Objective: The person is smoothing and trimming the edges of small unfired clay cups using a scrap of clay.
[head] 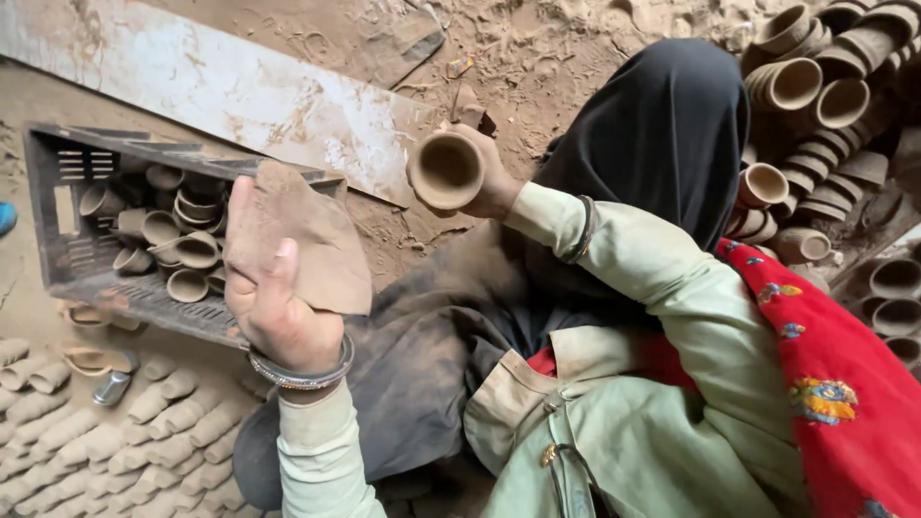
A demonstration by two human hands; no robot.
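Cup (446, 170) of unfired clay sits in the right hand (489, 177), its open mouth turned toward the camera; the fingers wrap its back and side, closed firmly around it. Just below and to the left of that grip, the left hand (273, 288) is closed on a dusty brown cloth (307, 245), thumb pressed over the front, fingers behind; the cloth hangs as a flat flap beside the cup without touching it. Metal bangles (302, 374) ring the left wrist, and a dark bangle (583, 228) circles the right one.

Behind the cloth hand lies a dark plastic crate (72, 201) tipped on its side, with small clay bowls (177, 245) piled inside. Below that hand, rows of clay cups (153, 432) lie on the sandy ground. Beyond the cup hand a long pale board (221, 86) rests on the dirt. To the right of the cup grip, past a dark garment (662, 134), stacks of clay pots (815, 96) lean together. A red patterned fabric (825, 384) drapes the person's right side.
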